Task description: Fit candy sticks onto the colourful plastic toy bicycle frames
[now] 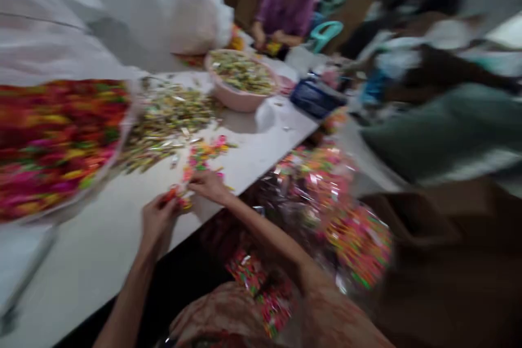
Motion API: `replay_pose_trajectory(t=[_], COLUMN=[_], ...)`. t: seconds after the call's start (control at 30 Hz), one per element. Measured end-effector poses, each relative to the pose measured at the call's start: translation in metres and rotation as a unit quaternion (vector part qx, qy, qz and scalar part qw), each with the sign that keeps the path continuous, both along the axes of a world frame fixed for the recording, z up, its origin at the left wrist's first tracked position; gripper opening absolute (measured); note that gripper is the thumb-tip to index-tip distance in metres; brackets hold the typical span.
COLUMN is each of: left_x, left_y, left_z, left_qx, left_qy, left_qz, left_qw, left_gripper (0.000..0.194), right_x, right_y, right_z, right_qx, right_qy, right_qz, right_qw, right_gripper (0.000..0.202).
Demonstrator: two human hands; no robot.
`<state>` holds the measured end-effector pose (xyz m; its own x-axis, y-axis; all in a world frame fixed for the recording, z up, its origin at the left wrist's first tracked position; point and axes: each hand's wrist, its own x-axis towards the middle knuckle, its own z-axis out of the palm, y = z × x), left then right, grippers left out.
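My left hand (159, 217) is closed on small red and yellow pieces (173, 196) over the white table (98, 239). Close to its right, my right hand (207, 184) has its fingers pinched together beside those pieces; whatever lies between the fingertips is too small and blurred to name. Just beyond both hands, a loose scatter of pink, orange, green and yellow pieces (202, 155) lies on the table. Farther back spreads a heap of small shiny gold-green pieces (171, 114).
A pink basin (238, 99) of similar shiny pieces stands behind. At the left lies a big white sack (126, 136) of colourful pieces. Clear bags of bright pieces (354, 234) hang below the table's right edge. Across the table sits a person in purple (285, 2).
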<state>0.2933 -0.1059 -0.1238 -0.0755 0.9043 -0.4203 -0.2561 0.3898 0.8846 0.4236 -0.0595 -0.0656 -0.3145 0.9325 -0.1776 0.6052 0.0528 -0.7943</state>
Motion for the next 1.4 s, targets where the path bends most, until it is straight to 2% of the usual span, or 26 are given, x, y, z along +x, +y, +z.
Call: replay_pose_trajectory(t=[0.03,0.1,0.2,0.27,0.33,0.43,0.5,0.6,0.67,0.7,0.77,0.83,0.9,1.0,1.13,1.27,1.37,1.4], left_x=[-0.013,-0.027,-0.038,-0.054,-0.079,-0.125,-0.149,-0.165,-0.164,-0.162,-0.153,-0.143,-0.13,-0.113,-0.098,-0.08,-0.058,-0.053], left_y=[-0.001,-0.001,0.002,0.007,0.018,0.041,0.055,0.061,0.055,0.05,0.038,0.024,0.01,-0.008,-0.019,-0.027,-0.031,-0.029], left_z=[0.001,0.0,-0.001,0.003,0.01,0.024,0.031,0.038,0.04,0.041,0.042,0.042,0.041,0.039,0.036,0.032,0.027,0.025], left_qx=[0.003,0.016,0.079,0.146,0.185,0.155,0.11,0.076,0.101,0.121,0.146,0.127,0.087,0.037,0.0,-0.015,-0.021,-0.025], left_qy=[0.028,0.065,0.187,0.333,0.459,0.582,0.634,0.664,0.643,0.613,0.492,0.303,0.111,-0.059,-0.152,-0.183,-0.139,-0.105], left_qz=[0.031,0.042,0.052,0.055,0.071,0.101,0.07,0.036,0.081,0.119,0.197,0.242,0.25,0.235,0.217,0.22,0.215,0.237], left_qw=[0.999,0.997,0.978,0.93,0.866,0.792,0.762,0.743,0.755,0.772,0.835,0.913,0.958,0.97,0.964,0.958,0.967,0.965], left_gripper=[0.025,0.025,0.032,0.03,0.026,0.026,0.024,0.02,0.016,0.012,0.005,0.011,0.022,0.036,0.03,0.023,0.027,0.024], right_x=[0.003,0.004,-0.009,-0.023,-0.036,-0.048,-0.049,-0.045,-0.043,-0.044,-0.049,-0.058,-0.068,-0.077,-0.077,-0.075,-0.079,-0.083], right_y=[0.008,0.028,0.054,0.069,0.084,0.102,0.107,0.099,0.084,0.074,0.055,0.037,0.023,0.009,-0.004,-0.017,-0.024,-0.025], right_z=[0.0,-0.003,-0.004,-0.003,-0.005,-0.01,-0.013,-0.015,-0.016,-0.017,-0.02,-0.022,-0.023,-0.023,-0.027,-0.036,-0.039,-0.04], right_qx=[0.027,0.086,0.16,0.188,0.2,0.223,0.233,0.236,0.215,0.188,0.094,-0.016,-0.097,-0.153,-0.185,-0.189,-0.1,-0.057], right_qy=[-0.043,-0.11,-0.209,-0.29,-0.356,-0.386,-0.379,-0.319,-0.206,-0.125,0.056,0.211,0.307,0.366,0.373,0.36,0.33,0.319], right_qz=[0.021,0.065,0.063,0.077,0.137,0.21,0.202,0.124,0.074,0.06,0.057,0.054,0.041,0.022,0.001,-0.044,-0.109,-0.141], right_qw=[0.999,0.988,0.963,0.935,0.902,0.87,0.873,0.91,0.952,0.972,0.992,0.976,0.946,0.918,0.909,0.913,0.932,0.935], right_gripper=[0.015,0.012,0.023,0.029,0.03,0.025,0.023,0.022,0.02,0.019,0.019,0.023,0.027,0.027,0.026,0.029,0.03,0.03])
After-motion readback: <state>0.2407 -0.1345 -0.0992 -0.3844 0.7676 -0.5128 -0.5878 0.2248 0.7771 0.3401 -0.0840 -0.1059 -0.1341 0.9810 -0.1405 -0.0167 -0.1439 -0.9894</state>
